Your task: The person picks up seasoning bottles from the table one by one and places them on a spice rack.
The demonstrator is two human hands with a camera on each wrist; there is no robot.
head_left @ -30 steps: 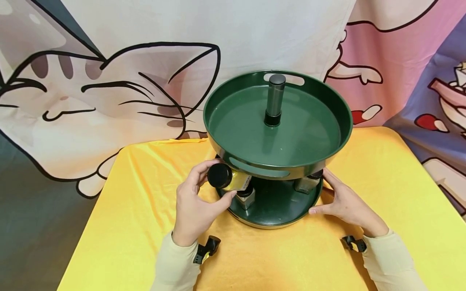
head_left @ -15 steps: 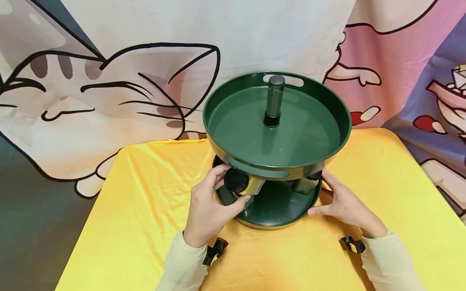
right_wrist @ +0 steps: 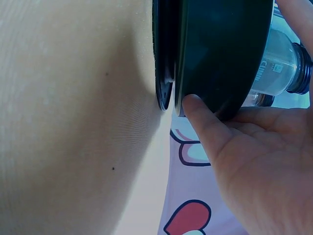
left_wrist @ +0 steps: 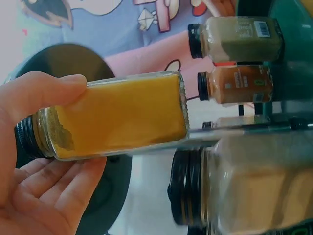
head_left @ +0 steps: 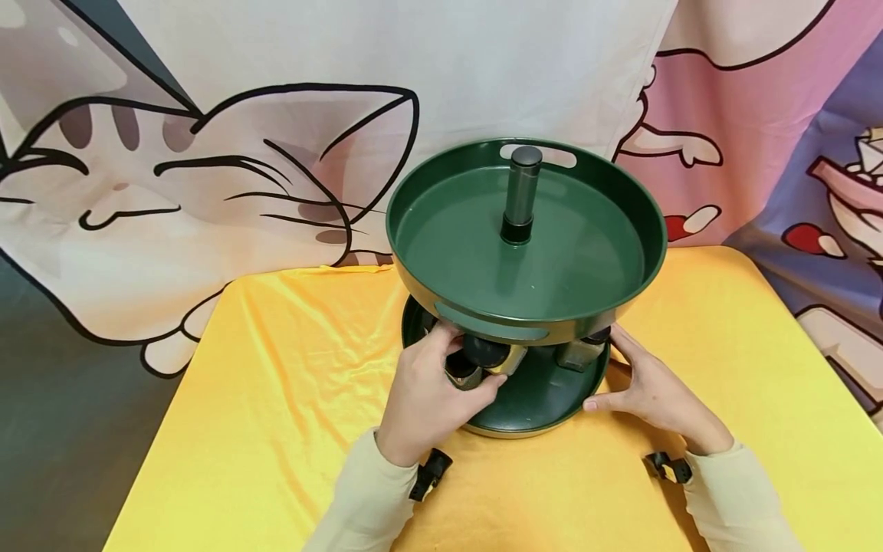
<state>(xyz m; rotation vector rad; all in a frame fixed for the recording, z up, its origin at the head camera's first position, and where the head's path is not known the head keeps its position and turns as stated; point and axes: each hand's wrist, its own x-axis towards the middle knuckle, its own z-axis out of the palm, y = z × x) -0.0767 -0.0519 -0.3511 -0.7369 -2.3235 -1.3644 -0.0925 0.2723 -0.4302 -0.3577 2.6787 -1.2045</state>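
My left hand [head_left: 431,391] pinches a square glass spice jar of yellow powder [left_wrist: 122,117] between thumb and fingers. Its black lid [head_left: 486,351] tilts toward me, just below the upper tray's rim. This jar hangs over the lower green tray [head_left: 527,406] of a two-tier stand. Close beside the hand stands another black-lidded spice jar [head_left: 464,369], partly covered by it. My right hand [head_left: 651,387] rests against the lower tray's right side. In the right wrist view its thumb [right_wrist: 198,105] touches the tray's outer wall; some fingertips are hidden.
The green upper tray [head_left: 455,230], with a central post [head_left: 522,192], overhangs the lower one. A spice jar [head_left: 579,354] stands at the lower tray's right. The left wrist view shows green [left_wrist: 244,39] and orange [left_wrist: 242,84] powder jars. A yellow cloth [head_left: 276,429] covers the table.
My left hand has moved rightward with the yellow spice jar, carrying it from the lower tray's left edge further in under the upper tray. The right hand has stayed in place.
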